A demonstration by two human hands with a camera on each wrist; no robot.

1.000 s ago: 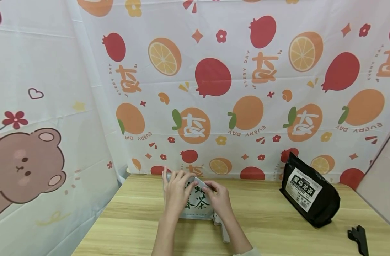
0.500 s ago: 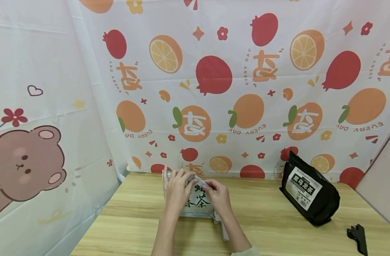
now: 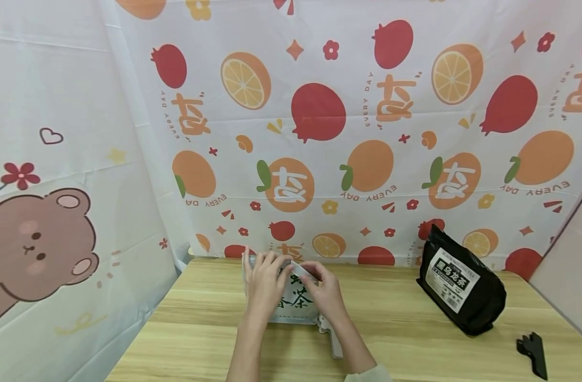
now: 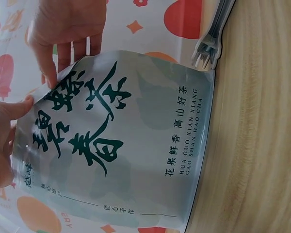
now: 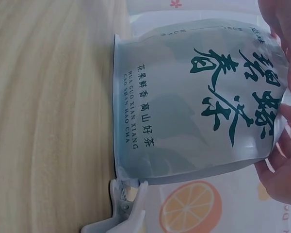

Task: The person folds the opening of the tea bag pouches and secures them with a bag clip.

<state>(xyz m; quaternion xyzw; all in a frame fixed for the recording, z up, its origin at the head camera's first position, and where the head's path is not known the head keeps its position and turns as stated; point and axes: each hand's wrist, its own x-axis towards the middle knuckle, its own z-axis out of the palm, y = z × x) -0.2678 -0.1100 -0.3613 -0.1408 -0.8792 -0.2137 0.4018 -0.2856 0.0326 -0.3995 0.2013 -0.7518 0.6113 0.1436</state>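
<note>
Item insp'd: silver-green tea pouch [image 3: 293, 314], stands approx. upright on the wood-grain counter [image 3: 396, 334], in front of the patterned cloth [image 3: 318, 114], text side facing the person. L hand [image 3: 263, 281]: grip closed on the pouch's top edge, L part, thumb on the front face, fingers partly hidden. R hand [image 3: 325, 291]: grip likewise pinching the top edge toward the R corner, thumb in front, fingers behind. Pale strip [image 3: 302, 271] shows along the top edge betw. the hands; looks like a turned-over rim, tho exact no. of folds can't be confirmed. Grey clip [image 3: 336, 344] lies on the counter at the pouch's lower R corner, partly behind the R wrist; contact w/ pouch n/c. Also on site, well apart to the R: black tea bag [image 3: 462, 289] w/ white label, and nearer the person a small black clip-like item [image 3: 534, 354]. Assessment: step in hand appears to be folding the pouch mouth over; not yet clipped. Next move, in my judgmt, calls for pressing the fold flat & even across full width, one hand securing it so the other is free for the grey clip.
</note>
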